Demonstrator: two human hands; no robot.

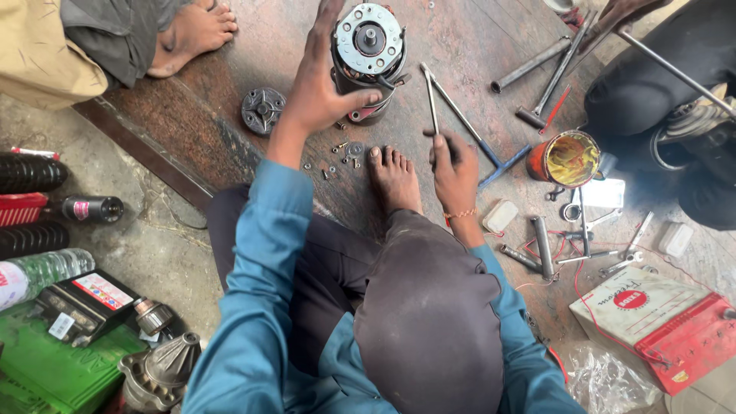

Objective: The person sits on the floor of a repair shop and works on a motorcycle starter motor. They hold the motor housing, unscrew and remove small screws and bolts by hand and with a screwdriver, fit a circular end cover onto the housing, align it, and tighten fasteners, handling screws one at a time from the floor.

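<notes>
From the head view, the left hand (pixel 318 92) lies spread, with its thumb pressed against the side of a cylindrical motor (pixel 368 57) standing upright on the stained floor (pixel 475 46), steadying rather than gripping it. The right hand (pixel 454 169) is closed around the lower end of a thin metal rod (pixel 432 96), whose upper end points toward the motor's right flank; whether the tip touches the housing is hard to tell from here. The motor looks heavy, rigid and probably greasy, so the sound hold would be around its cylindrical casing, not the small shaft on the top plate. It stands ahead of the person's bare foot (pixel 392 176), touching the left hand and just up-left of the right. Small screws and washers (pixel 345 153) lie scattered between foot and motor, and a round end cover (pixel 263 110) rests to its left.
</notes>
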